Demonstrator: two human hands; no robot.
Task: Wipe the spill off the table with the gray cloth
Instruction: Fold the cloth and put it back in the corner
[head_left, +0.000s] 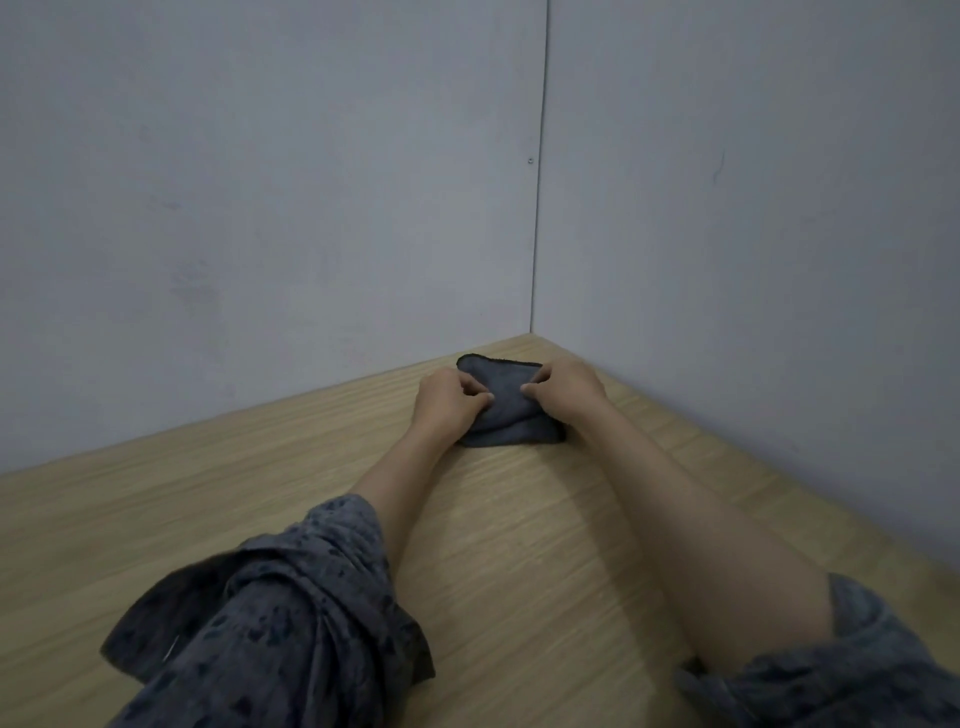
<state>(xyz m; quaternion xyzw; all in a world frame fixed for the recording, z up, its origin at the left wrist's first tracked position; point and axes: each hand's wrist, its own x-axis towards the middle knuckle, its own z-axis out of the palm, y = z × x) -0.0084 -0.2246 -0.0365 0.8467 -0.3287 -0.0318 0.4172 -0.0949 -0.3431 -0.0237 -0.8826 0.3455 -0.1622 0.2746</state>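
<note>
The gray cloth lies folded on the wooden worktop, close to the far corner where the two gray walls meet. Both hands rest on it. The left hand pinches the cloth's left portion with curled fingers; the right hand pinches the right portion likewise. Neither hand is spread flat, and each has fabric gathered between thumb and fingertips.

The step in hand appears to be arranging or gathering the cloth, either before a wiping stroke or between strokes. No spill is discernible on the worktop; the lighting is dim, so a thin film may go unseen.

The cloth forms a rough rectangle. Its long axis runs from the near edge toward the far corner, slightly tilted to the left at the far end. A fold ridge crosses it near the front edge.

The next move calls for a firm, flat grip and downward pressure, then a sweep across the affected area, with the folded pad kept intact.
</note>
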